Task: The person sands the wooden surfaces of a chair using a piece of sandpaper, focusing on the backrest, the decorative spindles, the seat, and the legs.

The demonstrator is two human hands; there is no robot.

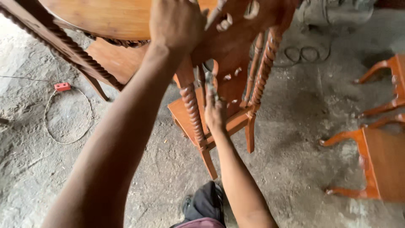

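The reddish-brown carved wooden chair [228, 84] looks like varnished wood, smooth with a soft sheen, and its rope-twisted spindles [192, 114] catch the light along their ridges. The round wooden tabletop [105, 17] above it is lighter, smooth and satin. The orange-stained wooden chairs [375, 160] toward the right edge of the floor look matt. The grey floor [303, 126] is rough, dusty concrete. A thin wire loop [67, 118] lies on it, ending in a small red plastic piece [62, 86].
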